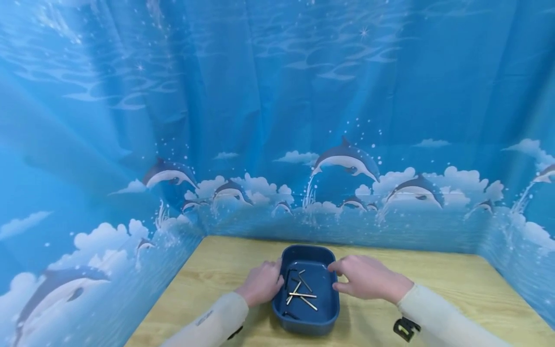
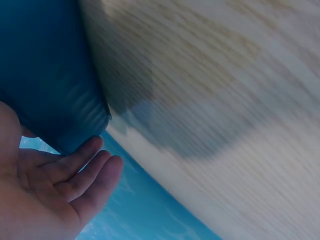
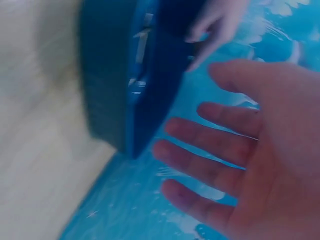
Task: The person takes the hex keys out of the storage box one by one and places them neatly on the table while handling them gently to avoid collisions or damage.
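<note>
- Blue container (image 1: 309, 329) is standing at the near part of the wooden tabletop (image 1: 243, 258), between the two hands; if only one side is being pushed or raised, it could be tipping towards the other.
- Black piece (image 1: 290, 315) is lying against the near inner wall; a tilt towards the person could be sending looser pieces down onto it.
- Brass-coloured rods (image 1: 302, 295) are crossing one another on the container's floor; being smooth-looking and loose, they could be rolling or rattling into a heap if the container is jolted.
- Left hand (image 1: 263, 283) is touching the left wall; I cannot tell whether it is grasping it or only resting there. If merely resting, its fingers could be slipping off.
- Right hand (image 1: 366, 278) is holding nothing, released, its fingers spreading beside the right wall; a careless inward move could be knocking the rim.
- Black L-shaped key (image 1: 286, 277) is lying by the left wall, beyond most rods; fingers curling inside there could be catching it.
</note>
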Tool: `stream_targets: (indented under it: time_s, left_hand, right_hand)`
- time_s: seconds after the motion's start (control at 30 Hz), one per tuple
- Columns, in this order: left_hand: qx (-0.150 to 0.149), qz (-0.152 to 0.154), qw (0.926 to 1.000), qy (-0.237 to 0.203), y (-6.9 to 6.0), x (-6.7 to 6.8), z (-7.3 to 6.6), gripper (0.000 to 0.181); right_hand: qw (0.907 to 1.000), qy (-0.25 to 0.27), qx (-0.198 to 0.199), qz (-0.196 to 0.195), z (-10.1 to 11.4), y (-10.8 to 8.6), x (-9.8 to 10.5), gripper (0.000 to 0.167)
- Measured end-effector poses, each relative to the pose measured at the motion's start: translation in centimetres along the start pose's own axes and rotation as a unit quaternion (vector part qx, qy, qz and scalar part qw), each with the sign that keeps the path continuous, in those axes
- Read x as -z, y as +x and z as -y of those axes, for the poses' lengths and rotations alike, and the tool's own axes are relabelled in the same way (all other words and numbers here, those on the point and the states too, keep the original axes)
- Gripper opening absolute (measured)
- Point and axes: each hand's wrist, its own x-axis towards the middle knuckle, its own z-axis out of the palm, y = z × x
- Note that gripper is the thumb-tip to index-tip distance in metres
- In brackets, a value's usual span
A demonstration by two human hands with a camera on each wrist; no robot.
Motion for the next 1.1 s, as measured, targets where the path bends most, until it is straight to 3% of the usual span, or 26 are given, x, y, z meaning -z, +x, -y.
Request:
stream_targets:
  time_s: [0.13, 0.33, 0.67, 0.9, 1.1]
  left_hand:
    - [0.008, -0.003, 0.9999, -0.008, 0.1, 0.0, 0.0, 0.047]
    - [-0.002, 0.004, 0.9999, -0.010, 0.3, 0.0, -0.1, 0.049]
    - [-0.001, 0.012, 0.9999, -0.011, 0.7, -0.2, -0.1, 0.049]
    - [-0.004, 0.011, 0.9991, -0.041, 0.9, -0.6, -0.5, 0.032]
    - [-0.002, -0.004, 0.9994, -0.035, 1.0, -1.3, -0.3, 0.038]
  right_hand:
    - [0.9984, 0.037, -0.026, 0.035, 0.5, 2.1, 1.3, 0.041]
    - [0.9956, 0.060, -0.050, 0.052, 1.3, 5.2, 1.9, 0.039]
    - [0.9933, 0.054, -0.065, 0.079, 1.4, 9.4, -0.2, 0.031]
    - [0.9882, 0.047, -0.099, 0.106, 0.9, 11.0, -2.0, 0.022]
    - [0.9819, 0.050, -0.117, 0.140, 0.4, 12.1, -3.6, 0.013]
